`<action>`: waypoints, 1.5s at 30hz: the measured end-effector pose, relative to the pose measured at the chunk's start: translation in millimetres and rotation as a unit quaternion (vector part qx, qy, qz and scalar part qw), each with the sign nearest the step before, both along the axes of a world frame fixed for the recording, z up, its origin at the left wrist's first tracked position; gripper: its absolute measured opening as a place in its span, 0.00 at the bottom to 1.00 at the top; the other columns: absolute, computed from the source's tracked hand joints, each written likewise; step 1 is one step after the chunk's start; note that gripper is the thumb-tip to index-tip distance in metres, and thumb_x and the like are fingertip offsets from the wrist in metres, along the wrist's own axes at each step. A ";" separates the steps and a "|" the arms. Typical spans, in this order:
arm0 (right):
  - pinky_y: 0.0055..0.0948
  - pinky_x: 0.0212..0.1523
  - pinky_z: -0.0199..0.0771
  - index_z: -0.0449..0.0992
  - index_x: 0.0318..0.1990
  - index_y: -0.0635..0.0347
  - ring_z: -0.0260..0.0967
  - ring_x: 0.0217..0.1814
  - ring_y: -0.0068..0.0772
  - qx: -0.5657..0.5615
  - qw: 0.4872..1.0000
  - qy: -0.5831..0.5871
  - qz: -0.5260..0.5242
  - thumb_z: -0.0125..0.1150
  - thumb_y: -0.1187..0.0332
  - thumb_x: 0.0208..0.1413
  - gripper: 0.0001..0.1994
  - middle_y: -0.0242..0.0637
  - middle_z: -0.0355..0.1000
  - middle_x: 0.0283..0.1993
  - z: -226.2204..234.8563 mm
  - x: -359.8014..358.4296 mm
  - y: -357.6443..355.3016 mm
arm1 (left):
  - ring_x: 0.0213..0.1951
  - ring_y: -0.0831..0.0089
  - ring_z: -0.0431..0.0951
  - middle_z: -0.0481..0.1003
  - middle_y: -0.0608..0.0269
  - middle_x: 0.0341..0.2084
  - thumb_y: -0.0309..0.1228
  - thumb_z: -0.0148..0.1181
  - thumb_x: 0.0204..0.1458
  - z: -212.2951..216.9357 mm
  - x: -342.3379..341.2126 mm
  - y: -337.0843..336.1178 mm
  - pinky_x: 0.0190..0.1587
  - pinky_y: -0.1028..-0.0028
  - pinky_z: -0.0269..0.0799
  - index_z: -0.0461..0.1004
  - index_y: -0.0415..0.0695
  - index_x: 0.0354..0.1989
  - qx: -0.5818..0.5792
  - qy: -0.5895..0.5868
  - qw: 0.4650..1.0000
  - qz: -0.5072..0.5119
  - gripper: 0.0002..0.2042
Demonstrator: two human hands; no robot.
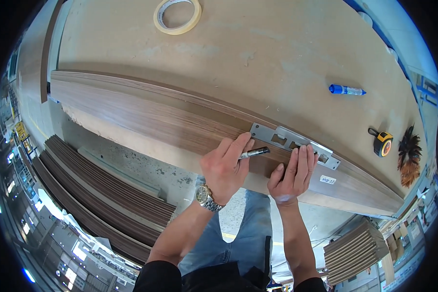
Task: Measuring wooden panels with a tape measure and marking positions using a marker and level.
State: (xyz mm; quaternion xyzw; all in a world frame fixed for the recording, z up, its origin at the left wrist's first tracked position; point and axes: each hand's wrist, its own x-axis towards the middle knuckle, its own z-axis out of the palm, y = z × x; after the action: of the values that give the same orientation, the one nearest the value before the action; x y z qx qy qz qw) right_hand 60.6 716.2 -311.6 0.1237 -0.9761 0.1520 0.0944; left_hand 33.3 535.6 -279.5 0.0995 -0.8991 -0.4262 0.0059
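Note:
A wood-grain door-frame board (146, 114) lies across the bench front. On it rests a silver metal strike plate (264, 133) with rectangular cutouts and a raised lip on its far edge. My left hand (226, 168), wearing a metal watch (208, 198), is closed around a black and silver marker pen (254, 153). The pen points right, and this hand's index fingertip is at the plate's left end. Over the plate's middle, my right hand (294, 175) lies with fingers stretched out and its thumb apart, covering part of the cutouts.
On the bench (258, 58) are a masking tape roll (198, 17), a blue marker (346, 90), a tape measure (383, 144) and a dark feather-like brush (409, 155). A small white label (327, 179) sits on the board. Stacked brown profiles (102, 185) stand below left, more boards (355, 253) below right.

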 end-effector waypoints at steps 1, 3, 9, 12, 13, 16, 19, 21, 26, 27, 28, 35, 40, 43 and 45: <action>0.60 0.69 0.55 0.71 0.55 0.78 0.61 0.67 0.62 0.004 1.000 0.001 -0.001 0.48 0.71 0.56 0.22 0.57 0.64 0.62 -0.5 -0.6 0.5 | 0.31 0.65 0.83 0.79 0.58 0.29 0.14 0.65 0.41 0.4 -0.8 0.8 0.31 0.75 0.76 0.79 0.38 0.43 -0.011 -0.006 1.000 -0.008 0.18; 0.59 0.69 0.54 0.71 0.56 0.78 0.61 0.67 0.63 -0.007 1.000 -0.005 0.000 0.48 0.71 0.56 0.22 0.57 0.64 0.62 -0.6 0.0 -1.1 | 0.31 0.66 0.83 0.80 0.57 0.29 0.14 0.65 0.40 0.5 -1.5 0.2 0.31 0.74 0.76 0.79 0.38 0.43 -0.004 -0.007 1.000 -0.009 0.18; 0.60 0.69 0.54 0.71 0.56 0.78 0.61 0.67 0.63 -0.017 1.000 -0.010 -0.005 0.48 0.72 0.55 0.22 0.56 0.65 0.62 0.6 -0.4 0.3 | 0.31 0.66 0.83 0.80 0.56 0.29 0.13 0.65 0.41 -1.3 -2.8 2.6 0.31 0.74 0.76 0.79 0.37 0.43 0.009 -0.008 1.000 -0.010 0.17; 0.60 0.69 0.55 0.71 0.55 0.78 0.62 0.66 0.62 -0.019 1.000 -0.010 -0.007 0.48 0.71 0.56 0.22 0.56 0.65 0.61 2.2 -1.3 -1.5 | 0.26 0.68 0.79 0.79 0.58 0.27 0.15 0.65 0.44 0.6 -4.0 3.2 0.28 0.75 0.73 0.79 0.37 0.42 -0.012 0.003 1.000 -0.008 0.15; 0.60 0.69 0.55 0.71 0.55 0.78 0.62 0.66 0.62 -0.021 1.000 -0.010 -0.009 0.48 0.71 0.56 0.22 0.56 0.65 0.61 2.7 -1.3 -1.9 | 0.23 0.71 0.76 0.78 0.59 0.26 0.16 0.65 0.45 2.4 -4.9 3.0 0.25 0.75 0.70 0.79 0.36 0.41 -0.027 0.008 1.000 -0.008 0.13; 0.60 0.68 0.56 0.72 0.54 0.78 0.63 0.66 0.62 -0.019 1.000 -0.006 -0.010 0.48 0.71 0.56 0.22 0.56 0.66 0.61 0.7 -2.0 -0.5 | 0.26 0.70 0.76 0.75 0.62 0.27 0.20 0.64 0.47 15.5 -10.4 5.3 0.28 0.74 0.70 0.80 0.43 0.39 0.016 -0.083 0.996 0.040 0.10; 0.59 0.68 0.57 0.73 0.53 0.78 0.63 0.65 0.61 -0.016 1.000 -0.004 -0.017 0.48 0.71 0.56 0.21 0.55 0.67 0.60 3.4 -2.1 2.0 | 0.30 0.76 0.73 0.74 0.63 0.30 0.22 0.62 0.53 35.9 -21.3 -20.0 0.31 0.78 0.67 0.79 0.41 0.37 0.278 -0.066 0.954 0.087 0.05; 0.58 0.68 0.58 0.74 0.52 0.78 0.64 0.65 0.60 -0.028 0.999 0.002 -0.016 0.49 0.71 0.56 0.21 0.55 0.68 0.59 3.9 -4.2 0.2 | 0.34 0.79 0.70 0.73 0.64 0.32 0.24 0.60 0.55 51.9 -39.0 -35.7 0.34 0.80 0.65 0.79 0.38 0.37 0.257 0.020 0.966 0.015 0.04; 0.58 0.67 0.60 0.74 0.51 0.78 0.65 0.64 0.60 -0.026 1.000 0.005 -0.017 0.50 0.71 0.55 0.21 0.55 0.68 0.59 2.1 -2.9 1.5 | 0.29 0.80 0.73 0.76 0.66 0.29 0.27 0.65 0.55 44.5 -67.6 -37.5 0.32 0.79 0.68 0.79 0.36 0.37 0.376 -0.095 0.922 -0.011 0.07; 0.58 0.66 0.60 0.74 0.51 0.78 0.65 0.64 0.60 -0.030 0.999 0.004 -0.013 0.50 0.71 0.55 0.21 0.55 0.68 0.59 2.1 -2.8 0.6 | 0.29 0.80 0.73 0.76 0.66 0.29 0.27 0.65 0.55 40.8 -73.3 -36.9 0.32 0.79 0.68 0.79 0.36 0.37 0.376 -0.097 0.922 -0.014 0.07; 0.58 0.66 0.60 0.74 0.51 0.78 0.65 0.64 0.60 -0.030 0.999 0.004 -0.017 0.50 0.71 0.55 0.21 0.55 0.68 0.59 1.8 -3.0 -0.2 | 0.29 0.80 0.73 0.77 0.66 0.28 0.25 0.65 0.55 37.4 -78.5 -36.7 0.33 0.78 0.70 0.79 0.35 0.36 0.364 -0.105 0.924 -0.060 0.06; 0.60 0.66 0.60 0.76 0.51 0.76 0.65 0.64 0.58 -0.033 0.999 0.006 -0.024 0.49 0.70 0.56 0.20 0.54 0.69 0.59 0.5 -2.7 4.0 | 0.32 0.76 0.79 0.81 0.60 0.31 0.21 0.67 0.49 27.2 -87.9 -16.3 0.37 0.77 0.73 0.80 0.37 0.36 0.207 -0.108 0.960 -0.157 0.06; 0.59 0.66 0.60 0.75 0.51 0.77 0.65 0.64 0.60 -0.035 0.999 0.001 -0.016 0.49 0.70 0.56 0.20 0.55 0.68 0.59 0.5 -2.1 4.4 | 0.32 0.72 0.80 0.81 0.58 0.30 0.21 0.67 0.47 20.5 -83.5 -16.5 0.37 0.75 0.74 0.80 0.38 0.36 0.196 -0.086 0.962 -0.168 0.08; 0.59 0.67 0.60 0.75 0.50 0.77 0.65 0.64 0.59 -0.036 0.999 -0.001 -0.015 0.49 0.70 0.56 0.20 0.55 0.68 0.59 -0.7 -1.7 5.6 | 0.32 0.69 0.81 0.81 0.57 0.30 0.20 0.67 0.47 20.6 -83.5 -15.0 0.37 0.75 0.74 0.80 0.38 0.36 0.174 -0.074 0.966 -0.179 0.08; 0.59 0.67 0.60 0.75 0.50 0.76 0.64 0.65 0.59 -0.037 0.999 0.000 -0.016 0.49 0.70 0.56 0.20 0.55 0.68 0.59 -0.5 -1.3 5.7 | 0.32 0.68 0.81 0.81 0.57 0.30 0.20 0.67 0.46 22.0 -83.8 -14.3 0.37 0.75 0.74 0.80 0.38 0.36 0.155 -0.069 0.967 -0.192 0.08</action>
State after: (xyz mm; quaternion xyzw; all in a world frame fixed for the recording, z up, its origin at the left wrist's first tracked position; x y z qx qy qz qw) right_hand 59.3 721.9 -312.1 0.1045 -0.9716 0.1862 0.1018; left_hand -50.5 521.3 -257.5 -0.0458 -0.8225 -0.5457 -0.1537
